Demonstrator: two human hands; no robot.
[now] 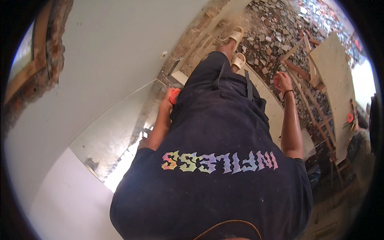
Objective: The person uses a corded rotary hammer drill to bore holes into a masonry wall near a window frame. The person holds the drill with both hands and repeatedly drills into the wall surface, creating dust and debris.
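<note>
Head view showed the left hand (166, 102) grasping a rounded red object (175, 96) left of the black shorts (205, 80), the right hand (283, 81) relaxed, seemingly empty, right of them: apparently a carrying step that called for steady grip next.

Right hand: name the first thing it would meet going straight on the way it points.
Straight on from the right hand, the first thing would most likely be the broken rubble, though how far beyond the fingertips it lies is unclear from this view.
</note>
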